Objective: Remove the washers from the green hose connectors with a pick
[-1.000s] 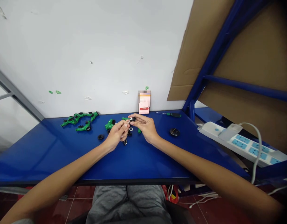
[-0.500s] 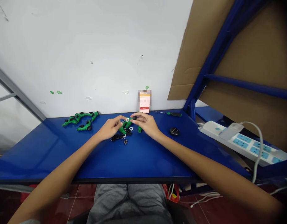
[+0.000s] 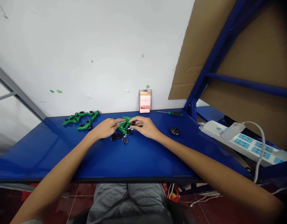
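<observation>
At a glossy blue metal table against a white wall, we see the left hand pinching a thin pale pin and the right hand gripping a small black round part. Both meet over a green plastic pipe fitting at mid-table. More green fittings lie to the left. Brown cardboard lines the blue steel frame on the right, above a white power strip.

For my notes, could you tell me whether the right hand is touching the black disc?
Apart. The head view shows bare blue table between the right hand and the black disc.
</observation>
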`<state>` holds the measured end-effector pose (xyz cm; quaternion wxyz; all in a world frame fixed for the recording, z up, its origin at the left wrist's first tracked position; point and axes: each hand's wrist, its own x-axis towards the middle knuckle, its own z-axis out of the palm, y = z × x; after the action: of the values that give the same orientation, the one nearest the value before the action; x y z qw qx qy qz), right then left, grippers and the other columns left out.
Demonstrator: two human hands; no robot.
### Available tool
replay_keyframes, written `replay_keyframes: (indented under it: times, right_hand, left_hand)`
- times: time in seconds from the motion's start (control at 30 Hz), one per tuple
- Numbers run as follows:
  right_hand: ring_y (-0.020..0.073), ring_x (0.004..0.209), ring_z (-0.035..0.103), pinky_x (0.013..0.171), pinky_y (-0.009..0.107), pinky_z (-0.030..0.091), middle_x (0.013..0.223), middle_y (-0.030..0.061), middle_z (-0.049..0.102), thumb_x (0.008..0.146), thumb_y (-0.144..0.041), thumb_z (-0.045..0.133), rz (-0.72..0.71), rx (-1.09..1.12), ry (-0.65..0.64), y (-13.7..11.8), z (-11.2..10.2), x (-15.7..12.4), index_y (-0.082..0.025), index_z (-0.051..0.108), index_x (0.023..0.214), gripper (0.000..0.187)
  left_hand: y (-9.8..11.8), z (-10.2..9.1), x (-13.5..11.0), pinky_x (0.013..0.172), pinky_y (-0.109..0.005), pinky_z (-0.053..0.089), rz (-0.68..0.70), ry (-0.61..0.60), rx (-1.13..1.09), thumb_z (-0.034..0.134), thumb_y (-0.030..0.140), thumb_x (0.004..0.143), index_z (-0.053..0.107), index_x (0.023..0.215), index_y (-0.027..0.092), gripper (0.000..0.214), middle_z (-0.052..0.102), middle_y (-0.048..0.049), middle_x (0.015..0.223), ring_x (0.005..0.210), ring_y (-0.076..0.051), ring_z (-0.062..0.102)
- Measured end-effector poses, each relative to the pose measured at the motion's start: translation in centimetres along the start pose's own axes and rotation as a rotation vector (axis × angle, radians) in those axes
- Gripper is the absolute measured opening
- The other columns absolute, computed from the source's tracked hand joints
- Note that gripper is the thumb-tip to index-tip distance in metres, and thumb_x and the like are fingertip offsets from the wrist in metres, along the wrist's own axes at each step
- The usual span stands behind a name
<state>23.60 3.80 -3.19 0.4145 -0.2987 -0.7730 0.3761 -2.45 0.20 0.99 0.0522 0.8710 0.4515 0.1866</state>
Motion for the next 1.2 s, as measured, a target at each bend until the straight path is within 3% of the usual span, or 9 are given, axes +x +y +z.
replay_keyframes:
  times: [0.1, 0.33, 0.53, 0.63, 0.77, 1.0, 1.2]
  right_hand:
    - [0.0212, 0.09, 0.079, 0.095, 0.043, 0.066, 0.107, 0.0047, 0.081, 0.086, -0.028, 0.078, 0.001, -0.011, -0.013, 0.1, -0.1, 0.0, -0.024, 0.078, 0.105, 0.02]
    - [0.0225, 0.094, 0.08, 0.101, 0.044, 0.063, 0.099, 0.0039, 0.081, 0.089, -0.032, 0.077, 0.035, 0.034, -0.152, 0.3, 0.1, 0.0, -0.023, 0.076, 0.112, 0.025]
    - [0.024, 0.11, 0.078, 0.109, 0.047, 0.058, 0.119, 0.0068, 0.078, 0.088, -0.038, 0.08, 0.036, 0.214, -0.117, 0.4, -0.1, 0.3, -0.023, 0.072, 0.113, 0.03]
    - [0.0242, 0.115, 0.076, 0.111, 0.047, 0.057, 0.126, 0.0081, 0.077, 0.088, -0.042, 0.082, 0.015, 0.298, -0.094, 0.2, -0.4, 0.4, -0.025, 0.067, 0.117, 0.038]
    - [0.0244, 0.105, 0.078, 0.103, 0.047, 0.061, 0.129, 0.0103, 0.076, 0.092, -0.056, 0.077, 0.024, 0.371, -0.117, -0.2, -0.5, 0.4, -0.026, 0.061, 0.123, 0.046]
    - [0.0242, 0.106, 0.076, 0.099, 0.042, 0.06, 0.124, 0.01, 0.078, 0.097, -0.061, 0.07, 0.02, 0.33, -0.192, -0.2, -0.3, 0.2, -0.025, 0.057, 0.132, 0.051]
    - [0.0246, 0.114, 0.074, 0.1, 0.041, 0.059, 0.122, 0.0101, 0.078, 0.1, -0.058, 0.066, -0.018, 0.295, -0.235, -0.4, -0.1, -0.1, -0.024, 0.055, 0.137, 0.051]
  left_hand:
    - [0.5, 0.1, 0.2, 0.074, -0.032, 0.047, -0.047, -0.017, -0.02, 0.04, 0.028, 0.106, 0.07, 0.134, 0.024, 0.042, 0.079, -0.0067, 0.094, 0.08, -0.024, 0.07]
    - [1.5, 0.7, 0.3, 0.067, -0.032, 0.039, -0.153, 0.047, -0.081, 0.039, 0.025, 0.106, 0.061, 0.116, 0.022, 0.025, 0.07, -0.0038, 0.084, 0.073, -0.023, 0.064]
    - [2.1, 1.1, 0.4, 0.067, -0.03, 0.037, -0.153, 0.095, -0.196, 0.046, 0.027, 0.104, 0.06, 0.104, 0.023, 0.015, 0.064, 0.0005, 0.076, 0.07, -0.02, 0.06]
    - [2.5, 1.5, 0.4, 0.064, -0.028, 0.036, -0.142, 0.14, -0.275, 0.052, 0.029, 0.101, 0.062, 0.106, 0.022, 0.013, 0.059, 0.0035, 0.07, 0.064, -0.017, 0.055]
    - [2.9, 1.8, 0.3, 0.062, -0.026, 0.039, -0.084, 0.228, -0.338, 0.059, 0.029, 0.099, 0.061, 0.118, 0.021, 0.021, 0.057, 0.005, 0.076, 0.058, -0.012, 0.048]
    - [3.2, 2.3, 0.1, 0.066, -0.027, 0.043, 0.078, 0.266, -0.193, 0.065, 0.043, 0.103, 0.061, 0.142, 0.026, 0.043, 0.065, -0.0027, 0.099, 0.069, -0.014, 0.053]
    - [2.7, 2.4, 0.1, 0.067, -0.027, 0.042, 0.111, 0.243, -0.19, 0.064, 0.039, 0.105, 0.068, 0.134, 0.023, 0.033, 0.064, -0.003, 0.096, 0.07, -0.014, 0.053]
